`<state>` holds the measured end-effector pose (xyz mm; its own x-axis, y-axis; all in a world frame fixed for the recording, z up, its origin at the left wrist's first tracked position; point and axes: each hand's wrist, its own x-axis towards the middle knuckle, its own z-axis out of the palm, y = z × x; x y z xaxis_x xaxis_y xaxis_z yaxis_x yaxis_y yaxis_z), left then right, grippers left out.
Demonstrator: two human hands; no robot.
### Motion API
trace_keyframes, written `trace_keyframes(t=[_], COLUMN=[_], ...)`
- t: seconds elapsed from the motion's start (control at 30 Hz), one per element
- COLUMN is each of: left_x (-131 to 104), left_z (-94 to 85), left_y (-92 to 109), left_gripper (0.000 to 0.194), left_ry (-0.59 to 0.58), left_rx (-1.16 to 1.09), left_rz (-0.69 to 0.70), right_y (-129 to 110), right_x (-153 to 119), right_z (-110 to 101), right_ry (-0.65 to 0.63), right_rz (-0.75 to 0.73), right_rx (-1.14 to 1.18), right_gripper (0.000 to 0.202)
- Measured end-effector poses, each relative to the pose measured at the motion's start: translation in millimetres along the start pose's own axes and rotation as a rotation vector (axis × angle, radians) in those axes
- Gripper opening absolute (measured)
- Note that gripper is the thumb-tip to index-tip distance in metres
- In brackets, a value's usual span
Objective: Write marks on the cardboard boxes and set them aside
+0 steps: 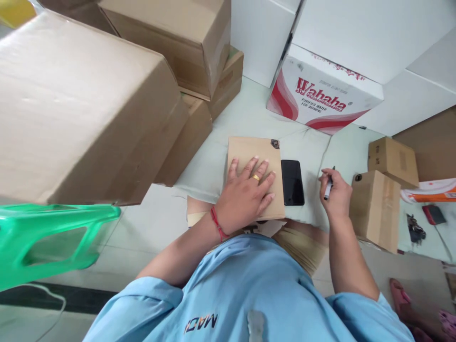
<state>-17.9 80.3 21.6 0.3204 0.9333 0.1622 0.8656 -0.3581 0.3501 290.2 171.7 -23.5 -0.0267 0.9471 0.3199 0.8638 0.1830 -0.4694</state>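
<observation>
With the left hand (246, 197) spread flat on the small cardboard box (254, 152) and the right closed around a marker (328, 188), a sideways push could knock the phone (292, 183) lying between them, while the palm hides much of the box's top and its near edge is hard to make out.
</observation>
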Motion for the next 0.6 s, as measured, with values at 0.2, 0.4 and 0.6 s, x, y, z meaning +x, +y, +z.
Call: trace_keyframes(t=[0.2,0.4,0.6], left_x=[0.1,-13.0,-49.9], left_z=[1.7,-6.6,13.4], left_y=[-5.7,-26.5,-35.1], left_gripper=[0.044,0.033,0.054], left_ry=[0.02,0.222,0.462], left_rx=[-0.044,-0.246,-0.525], left_rz=[0.018,0.077,-0.445], right_y=[61.4,53.6,-16.5], right_x=[-25.9,-24.7,-41.8], right_z=[-20.3,-23.2,-8.5], right_ry=[-0.381,-0.329,-0.422], right_rz=[0.005,0.107,0.259], right_rx=[-0.392,-0.266,0.53], right_gripper=[0.047,0.072,0.066])
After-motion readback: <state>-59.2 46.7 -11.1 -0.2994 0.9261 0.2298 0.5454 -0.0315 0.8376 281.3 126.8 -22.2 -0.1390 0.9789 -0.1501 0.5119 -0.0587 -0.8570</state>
